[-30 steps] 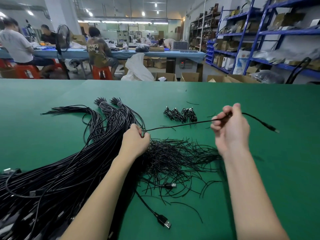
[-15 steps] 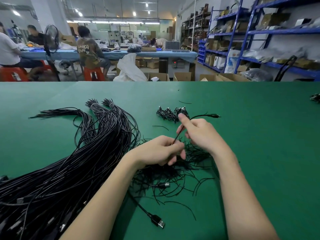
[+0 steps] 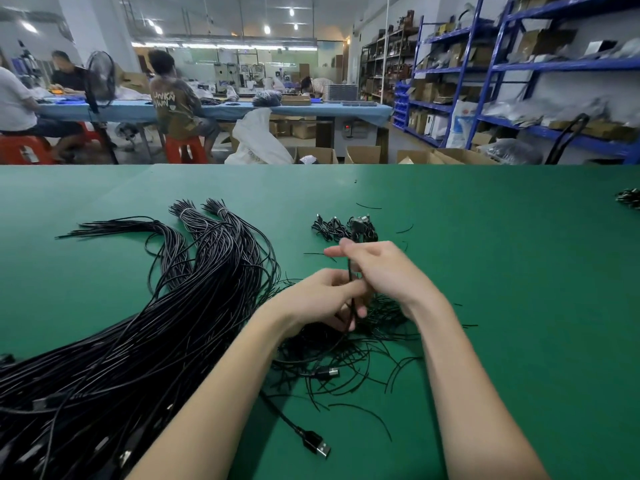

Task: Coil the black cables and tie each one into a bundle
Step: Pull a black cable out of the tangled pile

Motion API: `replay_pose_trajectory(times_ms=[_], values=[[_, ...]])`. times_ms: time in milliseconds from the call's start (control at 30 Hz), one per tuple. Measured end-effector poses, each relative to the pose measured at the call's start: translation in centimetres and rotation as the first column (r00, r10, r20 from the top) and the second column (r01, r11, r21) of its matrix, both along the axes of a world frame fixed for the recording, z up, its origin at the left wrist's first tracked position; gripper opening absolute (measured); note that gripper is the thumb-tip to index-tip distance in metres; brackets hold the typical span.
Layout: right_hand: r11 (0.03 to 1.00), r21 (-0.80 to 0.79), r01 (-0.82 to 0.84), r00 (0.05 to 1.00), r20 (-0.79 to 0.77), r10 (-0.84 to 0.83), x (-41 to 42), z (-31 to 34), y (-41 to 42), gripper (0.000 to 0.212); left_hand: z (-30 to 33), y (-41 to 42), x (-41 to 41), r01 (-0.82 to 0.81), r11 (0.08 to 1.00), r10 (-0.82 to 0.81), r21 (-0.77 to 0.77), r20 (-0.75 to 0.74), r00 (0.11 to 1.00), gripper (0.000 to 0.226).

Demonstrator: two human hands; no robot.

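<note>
At bench centre: both hands meet above the loose black ties point(image 3: 360, 344).
Cable point(image 3: 350, 285): short upright run, long axis near-to-far, between the hands.
Left hand point(image 3: 322, 299): grip curled round the lower run.
Right hand point(image 3: 377, 268): pinches the upper end, nearer the finished bundles point(image 3: 343, 228).

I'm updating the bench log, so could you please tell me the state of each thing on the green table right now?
left hand: gripping the cable being coiled.
right hand: pinching the same cable.
cable in hand: folded between both hands, not yet tied.
loose cable pile: uncoiled, spread out at left.
finished bundles: coiled, lying beyond the hands.
short ties: scattered loose.
USB plug: lying free on the green table.
</note>
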State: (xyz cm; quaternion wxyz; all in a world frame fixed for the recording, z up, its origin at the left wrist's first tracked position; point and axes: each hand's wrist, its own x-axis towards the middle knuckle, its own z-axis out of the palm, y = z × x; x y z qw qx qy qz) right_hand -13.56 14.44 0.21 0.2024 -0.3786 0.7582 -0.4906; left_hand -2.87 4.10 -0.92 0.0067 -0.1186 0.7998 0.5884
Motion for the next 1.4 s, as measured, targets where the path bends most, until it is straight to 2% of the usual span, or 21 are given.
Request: replay_pose_trajectory(times_ms=[67,133,167,233,267,300,333,433,533,633,733,833,867,933,1033,1100,1167,1233,1333,1400], values=[[0.998,0.036,-0.05,0.999,-0.006,0.05,0.8,-0.3,-0.6,0.037,-0.5,0.4,-0.7,-0.097,0.995,0.097,0.012,-0.028,0.995,0.033],[0.998,0.058,-0.02,1.0,-0.02,0.022,0.9,-0.4,-0.8,0.053,-1.1,0.3,-1.2,-0.197,0.979,0.2,0.049,-0.056,0.978,0.044],[0.998,0.049,0.044,0.999,-0.022,-0.043,0.8,-0.5,-0.9,0.059,-1.4,0.2,-1.3,-0.25,0.965,0.256,0.084,-0.079,0.963,0.05],[0.976,0.029,0.215,0.976,-0.04,-0.214,0.2,-0.6,-0.6,0.058,-1.7,0.0,-1.4,-0.351,0.923,0.374,0.157,-0.155,0.914,0.057],[0.97,0.047,0.238,0.971,-0.039,-0.237,-0.1,-0.6,-0.3,0.058,-1.7,-0.2,-1.5,-0.397,0.9,0.429,0.18,-0.201,0.881,0.056],[0.979,0.088,0.182,0.983,-0.007,-0.182,-0.3,-0.5,0.2,0.056,-1.5,-0.4,-1.5,-0.435,0.879,0.473,0.195,-0.244,0.847,0.056],[0.99,0.131,0.056,0.997,0.051,-0.063,-0.3,-0.6,0.5,0.052,-1.2,-0.7,-1.4,-0.454,0.864,0.501,0.217,-0.281,0.818,0.057],[0.922,0.193,-0.336,0.937,0.171,0.305,0.6,-1.3,0.5,0.022,-0.5,-1.4,-1.3,-0.401,0.852,0.507,0.336,-0.342,0.791,0.062],[0.889,0.039,-0.457,0.867,0.244,0.435,2.1,-2.0,-0.3,0.02,0.1,-2.2,-0.7,-0.284,0.827,0.487,0.485,-0.365,0.794,0.063],[0.877,-0.078,-0.475,0.834,0.278,0.476,2.5,-1.7,-0.4,0.017,0.7,-3.7,-0.2,-0.192,0.741,0.541,0.644,-0.402,0.738,0.061],[0.881,-0.136,-0.452,0.838,0.275,0.472,2.9,-1.1,-0.8,0.022,1.0,-4.4,-0.2,-0.265,0.776,0.567,0.573,-0.447,0.692,0.063],[0.891,-0.09,-0.446,0.881,0.13,0.454,3.7,-0.8,-1.6,0.009,0.8,-4.1,-0.5,-0.309,0.823,0.533,0.476,-0.459,0.711,0.064],[0.89,-0.099,-0.446,0.883,0.117,0.455,3.8,-0.9,-1.8,0.01,0.8,-4.1,-0.6,-0.307,0.826,0.528,0.473,-0.458,0.715,0.063],[0.885,-0.182,-0.428,0.869,0.186,0.459,3.6,-1.2,-1.6,0.017,1.1,-4.5,-0.4,-0.266,0.787,0.556,0.557,-0.451,0.699,0.062],[0.861,-0.357,-0.363,0.789,0.374,0.487,3.0,-1.6,-1.1,0.025,1.9,-5.3,0.3,-0.093,0.653,0.6,0.752,-0.438,0.669,0.059],[0.867,-0.338,-0.366,0.787,0.385,0.482,2.7,-1.8,-1.1,0.028,2.4,-5.2,0.5,0.006,0.614,0.587,0.789,-0.462,0.664,0.058],[0.898,-0.22,-0.381,0.848,0.303,0.434,2.7,-2.1,-1.4,0.031,2.9,-4.7,0.5,0.091,0.599,0.555,0.796,-0.494,0.67,0.059],[0.932,-0.156,-0.327,0.902,0.243,0.357,2.8,-2.3,-1.8,0.033,3.2,-4.3,0.9,0.169,0.606,0.474,0.778,-0.523,0.709,0.065],[0.963,-0.133,-0.235,0.96,0.125,0.252,2.3,-2.5,-1.7,0.036,3.4,-4.3,2.2,0.264,0.671,0.226,0.693,-0.53,0.817,0.074],[0.963,-0.122,-0.241,0.969,0.031,0.246,1.8,-2.5,-1.3,0.026,3.5,-4.4,3.0,0.335,0.737,-0.035,0.587,-0.462,0.886,0.077]])
